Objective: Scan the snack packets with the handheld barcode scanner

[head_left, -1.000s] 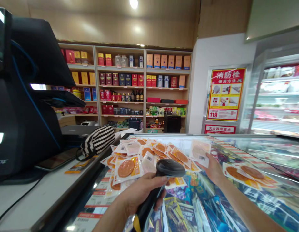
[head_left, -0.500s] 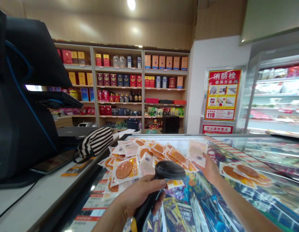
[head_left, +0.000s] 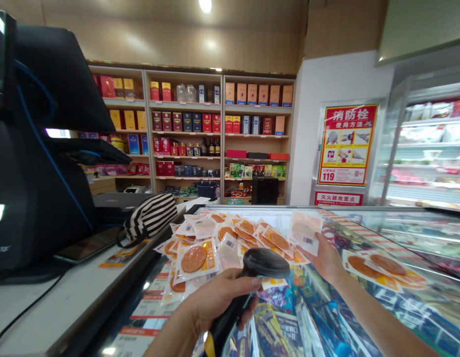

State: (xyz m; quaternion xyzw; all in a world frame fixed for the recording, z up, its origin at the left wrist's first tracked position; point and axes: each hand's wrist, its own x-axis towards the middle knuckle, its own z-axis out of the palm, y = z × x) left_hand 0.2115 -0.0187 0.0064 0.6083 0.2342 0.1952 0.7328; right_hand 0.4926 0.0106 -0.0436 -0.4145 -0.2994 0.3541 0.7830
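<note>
My left hand (head_left: 222, 300) is wrapped round the handle of a black barcode scanner (head_left: 266, 263), whose head points away and to the right. In my right hand (head_left: 326, 260) a clear packet of sliced meat (head_left: 304, 232) is pinched by its right edge, back side up with a barcode label showing. Between and beyond my hands, many similar packets with round orange-brown slices (head_left: 193, 259) lie heaped on the freezer's glass top (head_left: 159, 310). To the right of my right hand lie a few more packets (head_left: 388, 265), overlapping on the glass.
At left a black cash register (head_left: 47, 148) stands on a white counter (head_left: 25, 307), near a striped pouch (head_left: 151, 216) and a dark phone-like slab (head_left: 86, 245). Shelves of boxed goods (head_left: 185, 121) line the back wall. A glass-fronted fridge (head_left: 434, 148) stands at right.
The whole view has shifted slightly, so things appear a little farther right. My hands keep the same grip on the scanner and the packet.
</note>
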